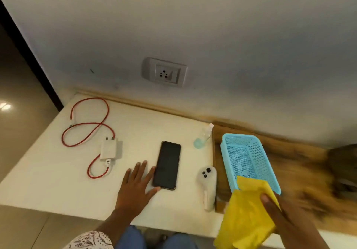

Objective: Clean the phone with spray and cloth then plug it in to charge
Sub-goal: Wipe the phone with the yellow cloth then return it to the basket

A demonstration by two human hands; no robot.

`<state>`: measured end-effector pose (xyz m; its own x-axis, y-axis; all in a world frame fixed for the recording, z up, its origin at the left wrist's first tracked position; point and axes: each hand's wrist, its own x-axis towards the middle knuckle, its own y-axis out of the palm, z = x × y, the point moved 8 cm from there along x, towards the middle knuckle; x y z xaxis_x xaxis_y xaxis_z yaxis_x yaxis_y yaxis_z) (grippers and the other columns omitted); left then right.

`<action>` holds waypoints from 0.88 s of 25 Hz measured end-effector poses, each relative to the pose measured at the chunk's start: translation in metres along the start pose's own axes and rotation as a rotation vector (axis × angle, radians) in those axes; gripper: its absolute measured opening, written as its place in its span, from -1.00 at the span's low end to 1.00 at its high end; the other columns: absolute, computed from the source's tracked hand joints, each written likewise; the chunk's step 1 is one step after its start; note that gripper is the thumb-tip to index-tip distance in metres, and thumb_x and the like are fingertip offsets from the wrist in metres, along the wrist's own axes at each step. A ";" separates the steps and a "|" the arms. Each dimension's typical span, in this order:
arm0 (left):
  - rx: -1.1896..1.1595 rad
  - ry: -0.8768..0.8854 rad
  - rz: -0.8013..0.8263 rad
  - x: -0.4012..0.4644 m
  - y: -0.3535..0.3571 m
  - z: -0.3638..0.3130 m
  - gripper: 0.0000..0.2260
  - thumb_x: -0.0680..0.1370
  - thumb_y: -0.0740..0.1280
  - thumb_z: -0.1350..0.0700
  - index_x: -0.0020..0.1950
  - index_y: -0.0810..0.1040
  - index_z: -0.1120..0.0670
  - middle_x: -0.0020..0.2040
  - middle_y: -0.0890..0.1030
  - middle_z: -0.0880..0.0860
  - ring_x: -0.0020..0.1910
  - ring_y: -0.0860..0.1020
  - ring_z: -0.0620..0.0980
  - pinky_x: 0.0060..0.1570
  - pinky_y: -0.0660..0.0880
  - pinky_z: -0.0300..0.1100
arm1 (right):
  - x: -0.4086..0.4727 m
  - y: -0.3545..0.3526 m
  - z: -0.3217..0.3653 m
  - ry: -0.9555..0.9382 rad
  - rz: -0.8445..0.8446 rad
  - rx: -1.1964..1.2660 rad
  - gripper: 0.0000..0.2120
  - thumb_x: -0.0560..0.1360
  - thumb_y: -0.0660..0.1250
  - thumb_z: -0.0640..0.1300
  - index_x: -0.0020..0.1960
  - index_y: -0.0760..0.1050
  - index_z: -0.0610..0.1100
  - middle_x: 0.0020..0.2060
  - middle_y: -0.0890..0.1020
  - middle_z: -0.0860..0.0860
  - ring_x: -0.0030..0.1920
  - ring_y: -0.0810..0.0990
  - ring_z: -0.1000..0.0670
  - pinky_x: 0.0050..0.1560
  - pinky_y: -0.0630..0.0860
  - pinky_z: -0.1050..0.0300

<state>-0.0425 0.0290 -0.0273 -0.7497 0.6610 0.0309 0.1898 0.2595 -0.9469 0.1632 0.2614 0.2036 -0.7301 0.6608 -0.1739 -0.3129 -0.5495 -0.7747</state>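
Note:
A black phone [167, 165] lies screen-up in the middle of the white table [58, 181]. My left hand [136, 187] rests flat beside it, fingers spread, with fingertip and thumb touching its left edge. My right hand [280, 216] grips a yellow cloth [245, 216] at the lower right, just in front of the blue basket. A small clear spray bottle [203, 137] with bluish liquid lies behind the phone to the right. A white charger block [108, 149] with a red cable [85, 125] lies at the left. A wall socket [165, 72] sits above the table.
A blue mesh basket [270, 171] stands on a wooden board [289, 158] at the right. A white phone case [207, 185] lies between the phone and the board. The table's front edge is near my knees; the floor drops off at the left.

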 end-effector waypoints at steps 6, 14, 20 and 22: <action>-0.039 -0.027 0.104 -0.021 0.006 0.008 -0.48 0.55 -0.09 -0.26 0.38 0.34 -0.07 0.30 0.49 0.08 0.17 0.56 0.12 0.05 0.45 -0.03 | 0.035 -0.112 0.030 -0.236 -0.410 -0.206 -0.46 0.42 -0.01 0.35 0.10 0.47 0.00 -0.20 0.62 -0.17 -0.19 0.57 -0.21 -0.11 0.51 -0.10; -0.069 0.077 0.108 -0.056 0.004 0.012 -0.36 0.52 -0.06 -0.31 0.53 -0.07 -0.08 0.53 0.09 -0.07 0.48 0.11 -0.12 0.24 0.27 -0.24 | 0.062 0.012 -0.067 -0.593 -0.212 -0.554 -0.71 0.57 -0.03 0.09 0.22 0.34 0.11 0.22 0.56 0.00 0.42 0.12 0.25 0.05 0.53 -0.01; -0.028 0.064 0.190 -0.063 0.013 0.020 -0.41 0.53 -0.17 -0.31 0.42 0.25 -0.06 0.54 -0.09 -0.11 0.50 -0.14 -0.15 0.37 -0.18 -0.30 | 0.040 0.060 -0.109 -0.525 -0.244 -0.532 -0.70 0.44 0.00 -0.10 0.12 0.37 -0.04 0.13 0.47 0.00 0.09 0.43 -0.13 -0.04 0.50 0.08; -0.041 0.057 0.162 -0.062 0.009 0.019 -0.41 0.52 -0.17 -0.32 0.45 0.19 -0.07 0.54 -0.10 -0.12 0.49 -0.15 -0.17 0.37 -0.19 -0.30 | 0.037 0.050 -0.107 -0.458 -0.357 -0.457 -0.61 0.28 0.01 -0.23 0.07 0.37 -0.10 0.04 0.42 -0.05 0.03 0.41 -0.11 0.23 0.29 0.19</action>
<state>-0.0062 -0.0224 -0.0441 -0.6703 0.7351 -0.1018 0.3316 0.1739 -0.9273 0.1858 0.3134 0.0932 -0.8430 0.4246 0.3303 -0.3678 -0.0069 -0.9299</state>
